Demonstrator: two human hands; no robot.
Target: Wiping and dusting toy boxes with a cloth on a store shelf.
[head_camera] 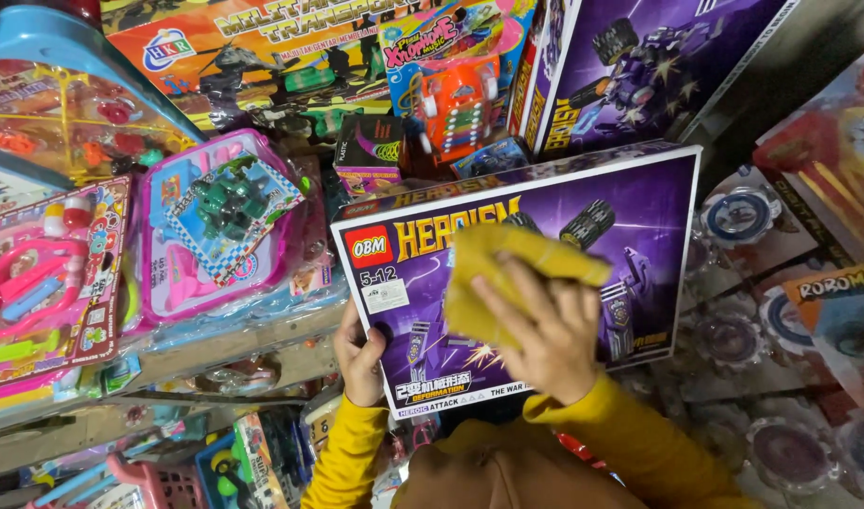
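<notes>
My left hand point(358, 358) grips the lower left edge of a large purple toy box point(639, 203) with a robot-vehicle picture, held flat and tilted in front of me. My right hand point(545, 335) presses a folded yellow cloth point(507, 278) against the middle of the box's front. Both arms are in yellow sleeves. The cloth hides part of the box's picture.
A second matching purple box point(658, 66) stands behind. Shelves on the left hold a pink toy set in plastic point(220, 221), a red doctor-style blister pack point(46, 273) and an orange toy box point(262, 47). Packs of round spinning tops point(781, 320) lie at right.
</notes>
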